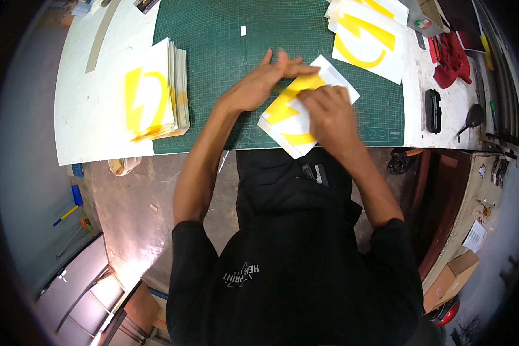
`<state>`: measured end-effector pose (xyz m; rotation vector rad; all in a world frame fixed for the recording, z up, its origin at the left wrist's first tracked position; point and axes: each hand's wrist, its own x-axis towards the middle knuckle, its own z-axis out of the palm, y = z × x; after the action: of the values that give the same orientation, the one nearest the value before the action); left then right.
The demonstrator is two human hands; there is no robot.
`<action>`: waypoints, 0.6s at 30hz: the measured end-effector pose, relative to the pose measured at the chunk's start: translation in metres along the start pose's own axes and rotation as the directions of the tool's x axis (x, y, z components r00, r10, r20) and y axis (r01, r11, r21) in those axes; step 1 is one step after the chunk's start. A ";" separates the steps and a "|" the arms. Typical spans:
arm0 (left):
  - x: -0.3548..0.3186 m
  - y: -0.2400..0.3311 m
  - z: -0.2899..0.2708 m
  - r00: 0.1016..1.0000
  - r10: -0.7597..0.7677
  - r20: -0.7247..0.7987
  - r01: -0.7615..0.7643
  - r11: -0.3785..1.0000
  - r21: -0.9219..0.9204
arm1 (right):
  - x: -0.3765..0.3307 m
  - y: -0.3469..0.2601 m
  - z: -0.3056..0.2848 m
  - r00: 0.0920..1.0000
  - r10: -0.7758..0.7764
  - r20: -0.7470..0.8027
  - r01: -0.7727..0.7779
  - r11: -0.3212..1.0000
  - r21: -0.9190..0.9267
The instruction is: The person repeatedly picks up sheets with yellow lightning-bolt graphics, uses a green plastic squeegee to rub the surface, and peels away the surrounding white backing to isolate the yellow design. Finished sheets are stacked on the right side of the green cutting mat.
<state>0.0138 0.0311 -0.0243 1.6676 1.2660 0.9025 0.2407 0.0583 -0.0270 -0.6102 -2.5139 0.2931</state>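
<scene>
A white sheet with a yellow sticker design (297, 112) lies on the green cutting mat (225, 63), just right of the frame's centre, its lower corner hanging past the near edge of the counter (92, 115). The left hand (259, 83) lies flat on the sheet's upper edge, fingers straight and together, gripping nothing; that flat press looks meant to pin the sheet against sliding. The right hand (328, 112) rests on the sheet's right half with its fingers (311, 99) curled, seemingly pinching or rubbing at the yellow shape; whether they hold a peeled layer I cannot tell. The sheet sits turned like a diamond, its long axis running from the lower left toward the upper right of the frame. A squared stack of like sheets (155, 95) stands at centre left, and looser sheets (369, 34) lie fanned at the upper right, each within reach of one hand.
</scene>
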 end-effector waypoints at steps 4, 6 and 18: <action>0.003 -0.013 0.007 0.991 -0.015 0.133 -0.017 0.971 0.240 | -0.029 -0.041 -0.014 0.946 -0.248 0.207 0.197 0.951 0.240; 0.000 -0.019 0.011 0.994 0.013 0.113 -0.042 0.964 0.262 | -0.038 -0.024 -0.028 0.990 -0.103 0.099 0.090 0.988 0.127; -0.032 0.009 0.012 0.992 0.033 -0.119 0.066 0.673 0.737 | -0.102 -0.043 -0.052 0.997 -0.001 0.079 -0.011 0.990 0.140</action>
<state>0.0202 -0.0032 -0.0226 2.2333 1.9015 0.4802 0.3304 -0.0241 -0.0147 -0.5586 -2.5404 0.5007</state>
